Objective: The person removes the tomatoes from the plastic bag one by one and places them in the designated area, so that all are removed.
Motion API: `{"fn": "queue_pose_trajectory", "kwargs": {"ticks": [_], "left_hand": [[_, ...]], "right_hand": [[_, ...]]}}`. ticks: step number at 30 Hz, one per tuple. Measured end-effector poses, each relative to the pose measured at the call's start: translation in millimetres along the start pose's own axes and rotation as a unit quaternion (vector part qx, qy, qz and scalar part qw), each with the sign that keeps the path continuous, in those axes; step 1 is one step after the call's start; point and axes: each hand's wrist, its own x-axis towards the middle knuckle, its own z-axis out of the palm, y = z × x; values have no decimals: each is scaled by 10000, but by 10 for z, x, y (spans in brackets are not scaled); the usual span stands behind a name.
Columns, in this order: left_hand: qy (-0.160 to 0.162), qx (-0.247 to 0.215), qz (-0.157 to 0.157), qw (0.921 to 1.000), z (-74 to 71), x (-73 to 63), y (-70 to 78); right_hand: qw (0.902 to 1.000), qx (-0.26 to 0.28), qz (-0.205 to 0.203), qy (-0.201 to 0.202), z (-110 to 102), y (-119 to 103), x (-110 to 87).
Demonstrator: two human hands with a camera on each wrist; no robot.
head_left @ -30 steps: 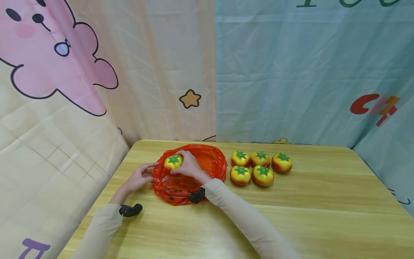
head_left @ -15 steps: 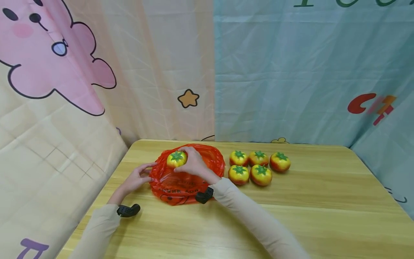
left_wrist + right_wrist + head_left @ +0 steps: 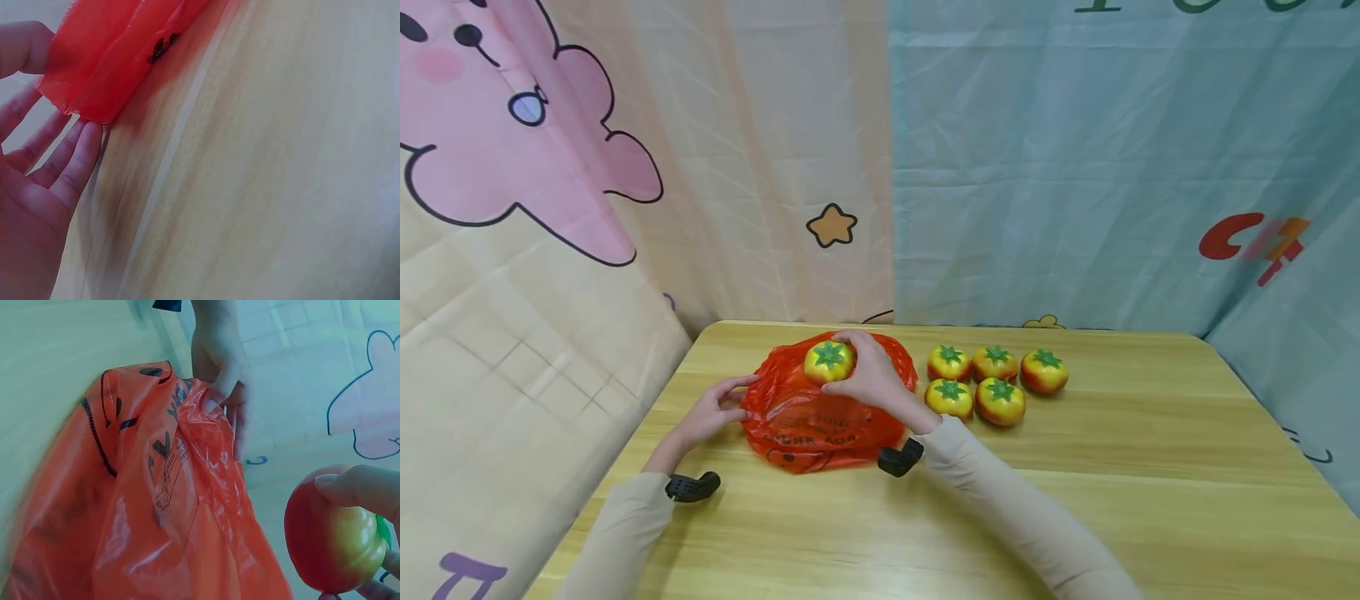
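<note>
My right hand (image 3: 874,373) grips a squat red-and-yellow tomato (image 3: 829,361) with a green star-shaped top, holding it above the far part of a red plastic bag (image 3: 820,429). In the right wrist view, the thumb lies across the tomato (image 3: 331,534), with other fingers underneath. My left hand (image 3: 709,412) is at the bag's left side. The left wrist view has the thumb and fingertips at the edge of the red plastic (image 3: 103,69), where it partly covers them. Dark printing marks the bag's near side, and its inside is mostly hidden.
Several similar tomatoes (image 3: 1000,402) sit in two close rows just right of the bag, on a wooden table (image 3: 1075,500). A printed curtain (image 3: 1037,167) hangs along the table's far edge and down the left side.
My right hand has lifted the tomato up from within the bag and moved it rightward. The bag's near side now covers more of the opening. My left hand stays at the bag's left edge.
</note>
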Motion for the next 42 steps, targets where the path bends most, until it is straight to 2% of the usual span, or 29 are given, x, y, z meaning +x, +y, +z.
{"fn": "queue_pose_trajectory", "kwargs": {"ticks": [8, 17, 25, 31, 42], "left_hand": [[73, 10, -69, 9999, 5, 1, 0], [3, -75, -43, 10000, 7, -21, -10], [3, 45, 109, 9999, 10, -19, -15], [-6, -73, 33, 10000, 3, -32, -22], [6, 83, -22, 10000, 9, -11, -32]], "right_hand": [[9998, -93, -93, 169, -153, 79, -161], [9992, -220, -157, 310, -311, 162, -357], [9979, -210, -44, 614, -464, 241, -550], [9973, -15, 10, 730, -589, 298, -678], [9917, -349, -85, 1232, -907, 505, -874]]}}
